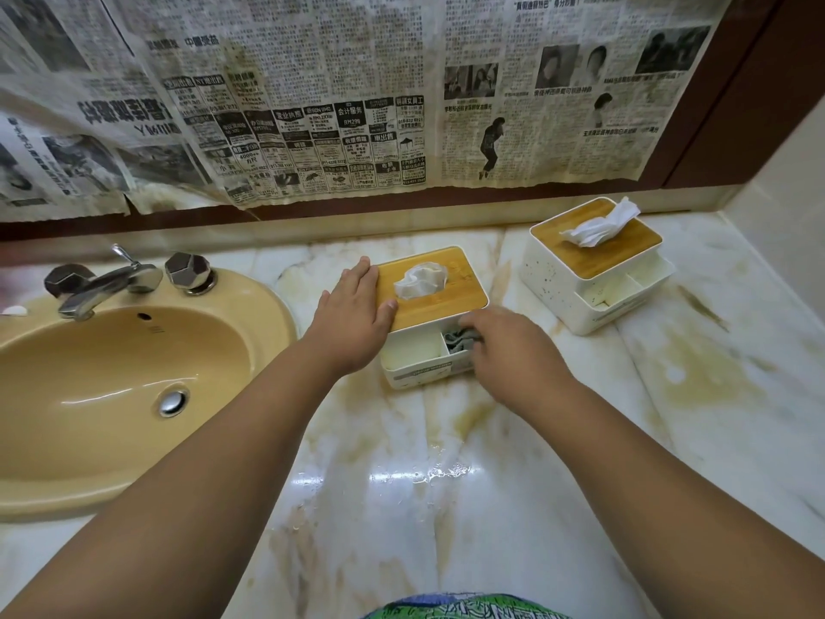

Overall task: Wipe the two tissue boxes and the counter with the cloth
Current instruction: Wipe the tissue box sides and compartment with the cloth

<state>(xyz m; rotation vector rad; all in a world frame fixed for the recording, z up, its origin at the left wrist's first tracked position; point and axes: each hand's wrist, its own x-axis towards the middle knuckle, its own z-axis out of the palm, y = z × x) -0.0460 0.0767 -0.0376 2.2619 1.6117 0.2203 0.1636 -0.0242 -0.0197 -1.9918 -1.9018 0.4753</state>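
Note:
Two white tissue boxes with bamboo lids stand on the marble counter (446, 507). The near tissue box (439, 290) is in the middle; my left hand (352, 314) lies flat on the left end of its lid, fingers straight. My right hand (513, 350) reaches into the box's front right compartment and its curled fingers press a grey cloth (460, 340) bunched inside it. The second tissue box (593, 261) stands farther back on the right, untouched, with a tissue sticking up from its lid.
A yellow sink (111, 386) with a chrome tap (102, 285) is set into the counter at the left. Newspaper sheets (357, 96) cover the wall behind. The counter shows brownish stains and a wet sheen near me. A wall closes the right side.

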